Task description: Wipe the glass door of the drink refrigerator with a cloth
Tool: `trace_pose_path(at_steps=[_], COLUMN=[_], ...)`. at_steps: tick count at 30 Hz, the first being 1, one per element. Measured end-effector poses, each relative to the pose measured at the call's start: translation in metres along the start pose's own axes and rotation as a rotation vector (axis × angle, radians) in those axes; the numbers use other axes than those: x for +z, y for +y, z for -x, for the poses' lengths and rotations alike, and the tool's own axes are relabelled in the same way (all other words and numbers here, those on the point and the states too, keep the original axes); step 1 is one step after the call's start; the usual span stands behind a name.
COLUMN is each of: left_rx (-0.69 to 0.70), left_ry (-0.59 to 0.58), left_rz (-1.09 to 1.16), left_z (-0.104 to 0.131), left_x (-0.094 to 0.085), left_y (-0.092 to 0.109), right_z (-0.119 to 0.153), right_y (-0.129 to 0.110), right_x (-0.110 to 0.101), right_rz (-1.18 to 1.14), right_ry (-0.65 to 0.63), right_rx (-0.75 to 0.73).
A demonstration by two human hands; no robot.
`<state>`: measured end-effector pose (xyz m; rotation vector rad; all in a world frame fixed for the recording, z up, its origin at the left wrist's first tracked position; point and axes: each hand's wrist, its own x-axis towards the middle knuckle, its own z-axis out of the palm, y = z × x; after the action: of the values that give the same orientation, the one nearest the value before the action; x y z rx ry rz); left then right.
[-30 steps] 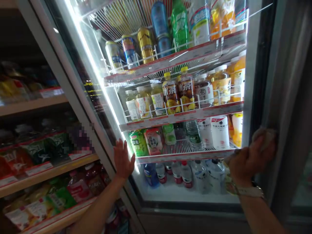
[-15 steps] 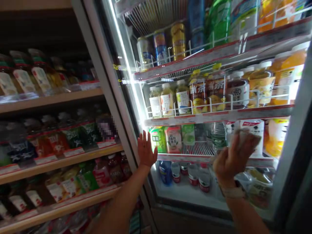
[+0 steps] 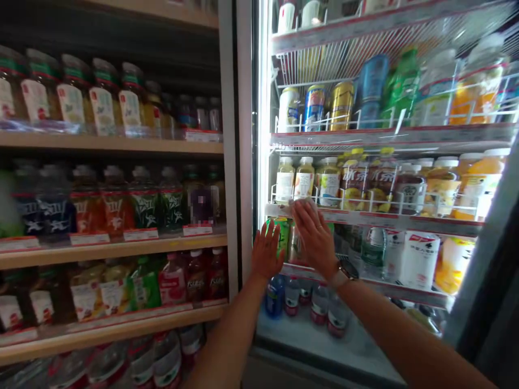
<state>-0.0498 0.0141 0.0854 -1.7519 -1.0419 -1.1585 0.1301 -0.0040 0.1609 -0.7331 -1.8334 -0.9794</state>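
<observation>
In the head view my left hand (image 3: pixel 266 254) is raised with its fingers spread, palm forward, at the left edge of the lit drinks fridge (image 3: pixel 259 162). It looks laid flat against the glass front and holds nothing. My right hand (image 3: pixel 315 235) lies flat over a pale cloth (image 3: pixel 303 203), pressing it at the height of the middle shelf's price strip (image 3: pixel 344 217). Most of the cloth is hidden under the fingers. A watch (image 3: pixel 347 268) is on the right wrist. Behind both hands, a green carton (image 3: pixel 283 237) is partly covered.
Wooden shelves (image 3: pixel 121 249) with rows of drink bottles stand to the left, divided from the fridge by a grey upright (image 3: pixel 243 135). Inside the fridge, wire-fronted shelves hold cans (image 3: pixel 341 105), juice bottles (image 3: pixel 441 183) and a white pack (image 3: pixel 419 259). A dark frame (image 3: pixel 486 259) borders the right.
My right hand has moved left and up with the cloth, from the fridge's right part to near my left hand. The left hand stays at the fridge's left edge. The view has turned left.
</observation>
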Motion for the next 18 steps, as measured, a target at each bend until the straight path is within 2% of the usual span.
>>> trace_pose_path(at_steps=[3, 7, 10, 12, 15, 18], left_rx=[0.012, 0.034, 0.028, 0.022, 0.018, 0.029], left_ry=[-0.01, -0.026, -0.06, -0.068, -0.071, -0.042], left_rz=[0.019, 0.079, 0.098, 0.088, 0.08, 0.095], left_z=[0.001, 0.004, 0.005, 0.006, 0.005, 0.004], left_x=[-0.001, 0.0, 0.002, 0.002, 0.002, 0.001], left_y=[-0.002, -0.006, -0.008, -0.009, -0.008, -0.007], right_z=[0.012, 0.06, 0.099, 0.115, 0.111, 0.071], right_y=[-0.01, -0.027, -0.036, -0.037, -0.026, -0.002], right_x=[0.005, 0.015, 0.023, 0.026, 0.021, 0.006], right_rz=[0.015, -0.001, -0.031, -0.032, -0.035, -0.043], right_ry=[-0.072, -0.183, -0.203, -0.223, -0.251, -0.258], right_rx=[-0.093, -0.203, -0.311, -0.393, -0.513, -0.604])
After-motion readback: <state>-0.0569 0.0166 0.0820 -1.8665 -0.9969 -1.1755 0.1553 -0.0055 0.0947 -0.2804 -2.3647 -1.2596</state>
